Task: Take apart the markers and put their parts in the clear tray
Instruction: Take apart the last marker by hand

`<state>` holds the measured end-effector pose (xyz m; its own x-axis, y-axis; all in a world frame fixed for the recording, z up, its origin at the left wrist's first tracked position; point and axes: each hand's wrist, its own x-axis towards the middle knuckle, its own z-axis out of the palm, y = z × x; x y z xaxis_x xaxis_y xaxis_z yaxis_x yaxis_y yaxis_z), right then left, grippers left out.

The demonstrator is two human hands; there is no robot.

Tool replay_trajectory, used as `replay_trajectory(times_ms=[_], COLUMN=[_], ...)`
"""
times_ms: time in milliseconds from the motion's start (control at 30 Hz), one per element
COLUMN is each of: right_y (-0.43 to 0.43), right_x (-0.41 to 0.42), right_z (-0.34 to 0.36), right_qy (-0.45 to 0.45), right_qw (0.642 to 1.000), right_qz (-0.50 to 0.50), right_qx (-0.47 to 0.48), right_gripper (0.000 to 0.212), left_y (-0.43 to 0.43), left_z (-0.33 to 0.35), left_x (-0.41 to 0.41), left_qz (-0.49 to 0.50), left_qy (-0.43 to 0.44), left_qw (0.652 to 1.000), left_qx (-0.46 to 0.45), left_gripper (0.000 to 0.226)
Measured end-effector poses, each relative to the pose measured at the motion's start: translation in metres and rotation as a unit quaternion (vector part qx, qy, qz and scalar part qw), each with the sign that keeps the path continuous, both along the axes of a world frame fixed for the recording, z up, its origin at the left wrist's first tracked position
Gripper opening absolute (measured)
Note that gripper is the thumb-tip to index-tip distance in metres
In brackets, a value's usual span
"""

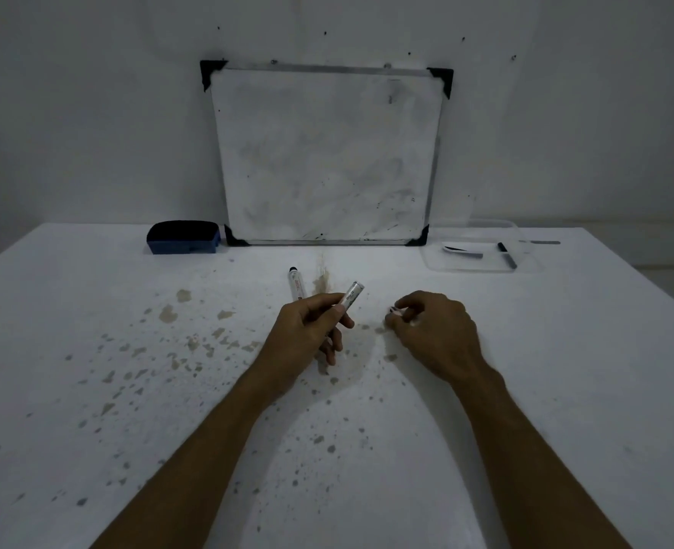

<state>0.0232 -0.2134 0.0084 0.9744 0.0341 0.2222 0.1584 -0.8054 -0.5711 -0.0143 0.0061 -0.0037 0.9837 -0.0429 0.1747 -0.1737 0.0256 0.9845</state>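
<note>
My left hand (307, 330) grips a white marker barrel (352, 295) that points up and to the right, its open end bare. My right hand (434, 330) is closed on a small pale marker part (393, 310), mostly hidden by the fingers, a short way right of the barrel. A second marker (296, 284) with a black tip lies on the table just behind my left hand. The clear tray (438, 264) sits at the far right and holds a few dark marker parts (507, 255).
A whiteboard (327, 152) leans against the wall at the back of the stained white table (129, 350). A blue eraser (185, 237) rests to the left of the whiteboard. The table's right edge runs close past the tray.
</note>
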Motion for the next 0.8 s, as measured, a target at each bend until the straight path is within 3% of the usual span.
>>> replay_trajectory(times_ms=[167,300,400,533,800], right_y=[0.0055,0.0022,0.0028,0.0061,0.0088], right_x=[0.0048,0.0065,0.0061,0.0066,0.0032], right_z=[-0.0021,0.0033,0.0037,0.0044,0.0043], right_qy=[0.026,0.068,0.11,0.127,0.079], right_qw=[0.979,0.914,0.864,0.836,0.866], right_qz=[0.056,0.126,0.18,0.175,0.191], right_qx=[0.195,0.379,0.458,0.504,0.456], right_gripper=[0.023,0.02,0.026,0.022,0.023], left_y=[-0.0022,-0.0005,0.0014,0.002,0.0017], left_z=[0.0005,0.0013,0.0033,0.0071,0.0069], left_x=[-0.0016,-0.003,-0.0052,-0.0066,-0.0095], left_qz=[-0.02,-0.035,-0.043,-0.05,-0.045], left_qy=[0.019,0.015,0.009,-0.002,0.004], left_qw=[0.999,0.999,0.998,0.997,0.998], left_qx=[0.018,0.037,0.04,0.051,0.053], left_gripper=[0.023,0.026,0.03,0.035,0.031])
